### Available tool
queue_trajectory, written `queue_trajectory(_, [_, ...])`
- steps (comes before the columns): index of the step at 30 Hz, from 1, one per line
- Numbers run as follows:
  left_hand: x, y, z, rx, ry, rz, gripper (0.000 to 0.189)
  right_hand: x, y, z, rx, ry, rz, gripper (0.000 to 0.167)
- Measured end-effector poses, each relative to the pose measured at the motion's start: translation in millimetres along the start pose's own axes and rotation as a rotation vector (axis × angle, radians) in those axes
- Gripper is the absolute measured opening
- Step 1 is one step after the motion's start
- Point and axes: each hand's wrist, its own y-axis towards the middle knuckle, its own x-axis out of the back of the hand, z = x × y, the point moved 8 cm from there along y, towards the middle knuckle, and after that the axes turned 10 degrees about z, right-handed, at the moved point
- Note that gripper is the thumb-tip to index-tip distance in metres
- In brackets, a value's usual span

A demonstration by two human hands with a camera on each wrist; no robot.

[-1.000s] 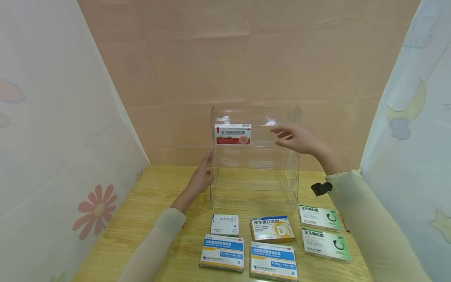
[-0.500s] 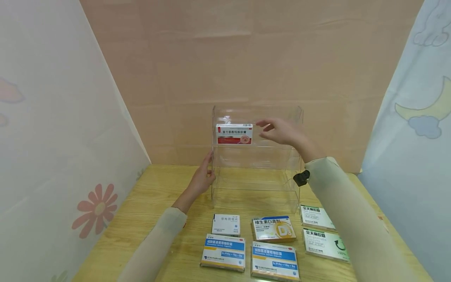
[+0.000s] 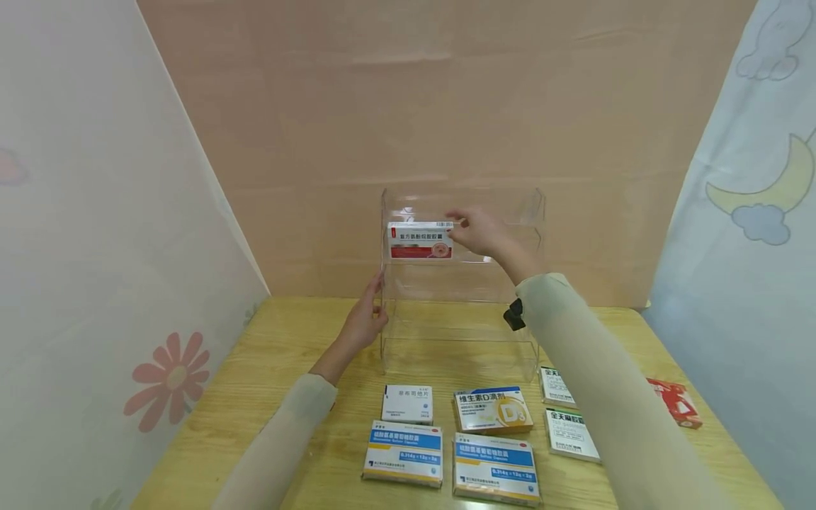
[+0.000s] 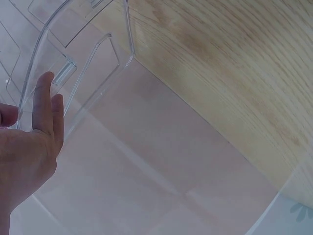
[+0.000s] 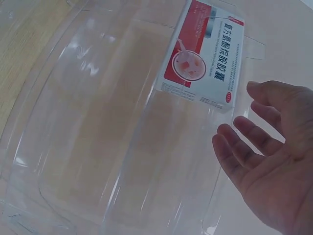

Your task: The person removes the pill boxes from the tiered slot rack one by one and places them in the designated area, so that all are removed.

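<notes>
A clear plastic tiered rack (image 3: 462, 322) stands upright on the table. My left hand (image 3: 362, 322) holds its left side panel, thumb and fingers on either side of the panel's edge in the left wrist view. On an upper tier, at the left end, a white-and-red medicine box (image 3: 421, 241) sits with its printed face forward. Beside that box's right end is my right hand (image 3: 479, 232), fingers loosely bent. In the right wrist view a small gap separates the right fingertips from the medicine box (image 5: 203, 54), and nothing is between them.
In front of the rack lie a small white box (image 3: 408, 405), a vitamin D box (image 3: 492, 411) and two blue-and-white boxes (image 3: 404, 453). Two green-and-white boxes (image 3: 570, 433), partly behind my right sleeve, and a red box (image 3: 676, 402) lie to the right.
My right hand has moved left across the rack's upper tier to the medicine box's right end. The red box has come into view beyond the right sleeve. My left hand stays put.
</notes>
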Motion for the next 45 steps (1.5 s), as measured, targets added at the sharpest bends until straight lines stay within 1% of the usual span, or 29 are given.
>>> queue_trajectory(3, [0.3, -1.4, 0.8, -0.007, -0.004, 0.0, 0.092, -2.0, 3.5, 4.7, 0.009, -0.068, -0.02, 0.049])
queue_trajectory(7, [0.0, -1.7, 0.9, -0.02, 0.008, 0.003, 0.09, -5.6, 8.2, 5.9, 0.033, -0.102, -0.035, 0.048])
queue_trajectory(11, [0.3, -0.8, -0.4, -0.035, 0.018, 0.003, 0.09, -10.5, 15.4, 2.8, 0.013, -0.136, -0.026, 0.049])
queue_trajectory(15, [0.7, -0.9, -2.0, -0.04, 0.028, 0.002, 0.091, -15.3, 20.0, 4.4, -0.02, -0.189, 0.0, 0.05])
queue_trajectory(19, [-0.2, -2.4, -3.8, -0.042, 0.028, 0.011, 0.09, -19.3, 20.4, 6.5, -0.037, -0.193, 0.016, 0.048])
queue_trajectory(22, [-1.0, -2.4, -4.3, -0.034, 0.023, 0.016, 0.091, -20.2, 19.2, 6.8, -0.043, -0.178, 0.007, 0.046])
queue_trajectory(24, [-1.5, -1.6, -4.6, -0.032, 0.023, 0.016, 0.091, -19.6, 18.2, 7.7, -0.042, -0.188, 0.0, 0.044])
queue_trajectory(28, [-1.4, 0.4, -4.5, -0.041, 0.031, 0.013, 0.09, -15.4, 13.9, 14.1, -0.025, -0.212, -0.018, 0.039])
queue_trajectory(30, [-1.2, 0.9, -4.1, -0.046, 0.033, 0.015, 0.09, -10.8, 10.1, 18.6, -0.02, -0.201, -0.029, 0.038])
queue_trajectory(34, [0.1, -0.2, -3.4, -0.039, 0.032, 0.014, 0.09, 2.5, 1.8, 26.9, -0.017, -0.166, -0.053, 0.035])
queue_trajectory(38, [2.3, -1.6, -4.7, -0.033, 0.028, 0.011, 0.091, 17.8, -6.5, 34.3, 0.006, -0.181, -0.091, 0.034])
queue_trajectory(41, [2.5, -1.9, -5.9, -0.038, 0.024, 0.015, 0.091, 27.0, -13.4, 35.4, 0.031, -0.19, -0.126, 0.034])
queue_trajectory(45, [2.8, -3.9, -5.5, -0.037, 0.023, 0.018, 0.092, 32.5, -23.9, 31.7, 0.058, -0.144, -0.135, 0.033])
